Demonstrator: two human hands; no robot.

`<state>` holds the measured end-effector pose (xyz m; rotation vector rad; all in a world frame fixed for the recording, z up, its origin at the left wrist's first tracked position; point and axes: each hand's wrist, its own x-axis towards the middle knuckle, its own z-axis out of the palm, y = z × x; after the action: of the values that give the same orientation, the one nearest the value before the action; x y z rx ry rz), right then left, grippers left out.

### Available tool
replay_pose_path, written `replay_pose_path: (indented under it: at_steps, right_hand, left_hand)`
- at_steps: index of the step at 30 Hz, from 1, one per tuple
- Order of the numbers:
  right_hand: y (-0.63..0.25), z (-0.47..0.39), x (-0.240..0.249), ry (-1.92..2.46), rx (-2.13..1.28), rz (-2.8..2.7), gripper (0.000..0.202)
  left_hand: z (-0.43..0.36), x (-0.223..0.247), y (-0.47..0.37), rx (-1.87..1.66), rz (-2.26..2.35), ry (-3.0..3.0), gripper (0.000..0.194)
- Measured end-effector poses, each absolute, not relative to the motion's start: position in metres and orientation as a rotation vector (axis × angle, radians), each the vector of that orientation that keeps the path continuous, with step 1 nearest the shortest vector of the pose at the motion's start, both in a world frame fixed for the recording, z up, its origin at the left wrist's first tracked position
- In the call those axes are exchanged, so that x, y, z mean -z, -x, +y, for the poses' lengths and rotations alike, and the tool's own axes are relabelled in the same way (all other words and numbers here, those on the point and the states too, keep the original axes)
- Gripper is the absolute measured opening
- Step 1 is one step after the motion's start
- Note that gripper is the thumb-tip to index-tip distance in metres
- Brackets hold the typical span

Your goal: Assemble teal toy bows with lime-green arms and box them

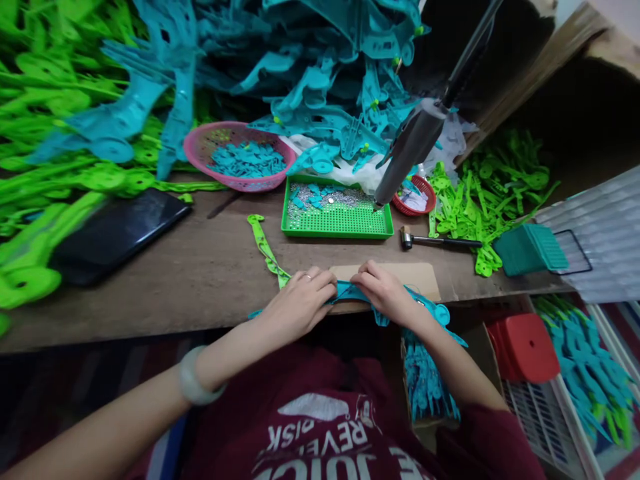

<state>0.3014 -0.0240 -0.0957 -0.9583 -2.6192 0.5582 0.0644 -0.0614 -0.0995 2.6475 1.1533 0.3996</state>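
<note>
brown bench (225, 267) runs under everything here, loaded along its back with a tall blue heap (320, 87) and a lime-green heap (65, 167). the work sits at its near edge, where the left hand (305, 297) and the right hand (385, 290) hold one long blue plastic piece (349, 291) between them. each grip is narrow, fingertips pinched on the piece — the left over one stretch, the right over another — with a cardboard sheet (423, 277) partly behind and beneath.

as far as i can judge, this one piece is midway through handling; whether small parts are already seated in it, i can't tell, as the fingers cover much of it. just beyond the grip lies the green tray (337, 233), holding metal bits and a few small blue parts, so supplies aren't used up. the power screwdriver (413, 150) hangs over the tray, in neither grip, and the hammer (406, 238) lies beyond the right grip.

below the right grip, a box holds a batch of blue pieces (425, 387) — perhaps done ones, though that's a guess. judging by the heaps, plenty is left.
</note>
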Motion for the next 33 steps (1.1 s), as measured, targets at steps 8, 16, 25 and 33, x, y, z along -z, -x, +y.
replay_pose_path:
  at_steps: [8, 16, 25, 33]
  right_hand:
    - [-0.309, -0.018, 0.091, 0.797, -0.797, -2.567, 0.020]
    - [-0.302, -0.013, 0.097, 0.967, -0.627, -2.619, 0.020]
    - [-0.279, -0.008, 0.087, 0.780, -0.384, -2.822, 0.020]
    - [-0.257, -0.001, 0.095, 0.770, -0.206, -2.907, 0.021]
  left_hand:
    - [-0.062, 0.106, -0.061, -0.557, 1.028, -2.781, 0.016]
    - [-0.056, 0.103, -0.059, -0.563, 1.000, -2.848, 0.019]
    - [-0.073, 0.118, -0.045, -0.709, 1.109, -2.709, 0.024]
    - [-0.081, 0.124, -0.032, -0.747, 1.308, -2.603, 0.027]
